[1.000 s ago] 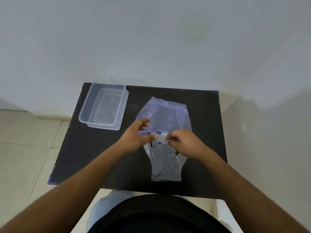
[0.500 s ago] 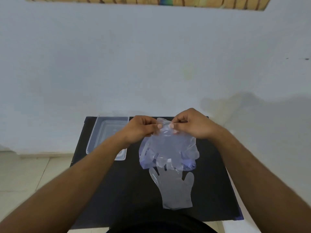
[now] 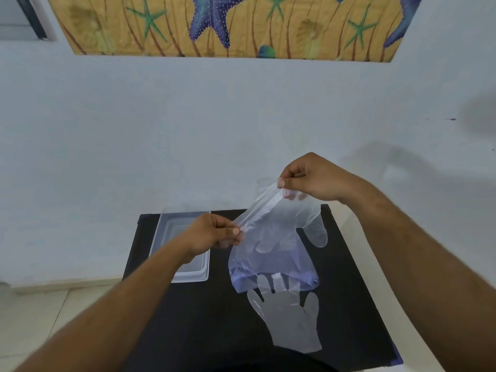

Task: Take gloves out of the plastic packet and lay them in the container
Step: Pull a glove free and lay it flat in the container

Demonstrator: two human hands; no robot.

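Observation:
A clear plastic packet [image 3: 271,253] hangs in the air above the black table [image 3: 214,318], with see-through gloves visible inside it. My left hand [image 3: 212,233] pinches the packet's top edge at the lower left. My right hand [image 3: 308,178] pinches the same edge higher up at the right, and a glove [image 3: 316,226] dangles from it beside the packet. Another clear glove [image 3: 292,318] lies flat on the table below the packet, fingers pointing away from me. A clear rectangular container [image 3: 178,226] stands at the table's far left, partly behind my left wrist.
A pale wall rises just behind the table, with a starfish picture [image 3: 228,25] high on it. Tiled floor [image 3: 32,318] lies to the left of the table. The table's near edge is close to my body.
My hands have moved apart, stretching the packet's top edge; the right hand rose and the left dropped. The camera tilted up, bringing the picture into view.

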